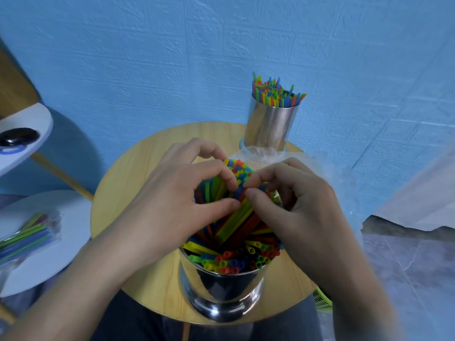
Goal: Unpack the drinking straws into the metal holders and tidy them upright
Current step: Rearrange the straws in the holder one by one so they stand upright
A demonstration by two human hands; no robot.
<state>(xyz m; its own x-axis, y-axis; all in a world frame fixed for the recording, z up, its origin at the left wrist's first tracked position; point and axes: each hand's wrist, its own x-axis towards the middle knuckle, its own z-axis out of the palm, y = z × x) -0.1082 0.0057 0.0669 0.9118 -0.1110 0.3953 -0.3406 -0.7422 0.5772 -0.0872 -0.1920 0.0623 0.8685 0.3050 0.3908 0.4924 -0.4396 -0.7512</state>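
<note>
While the head camera looks down over the round wooden table (128, 183), I find both hands at the top of the near holder (221, 291), a shiny metal cup standing at the table's front edge, closest to the person; the loose straws (236, 217) in it, green, blue, red, orange and yellow, fan out and lean away from the camera, far from upright, some of them lying almost flat across the rim; the left hand (172, 200) curls its thumb and forefinger round the left side of the straw tops, and the right hand (290, 205) pinches them from the right with bent thumb and forefinger, so that the fingertips of the two hands nearly meet over the bundle; I read both grips as narrow and closed on the straws, though I cannot tell whether the right hand's other fingers touch them; the far holder (270, 126) stands at the back right of the table, near the blue wall (172, 57), packed with upright straws (275, 92) whose tips are uneven; a clear plastic wrapper (261, 153) lies crumpled just in front of it, partly hidden by the hands; off to the left a white round shelf (66, 247) carries a wrapped pack of straws (27, 235); a green basket (322, 301) shows below the table's right edge.
</note>
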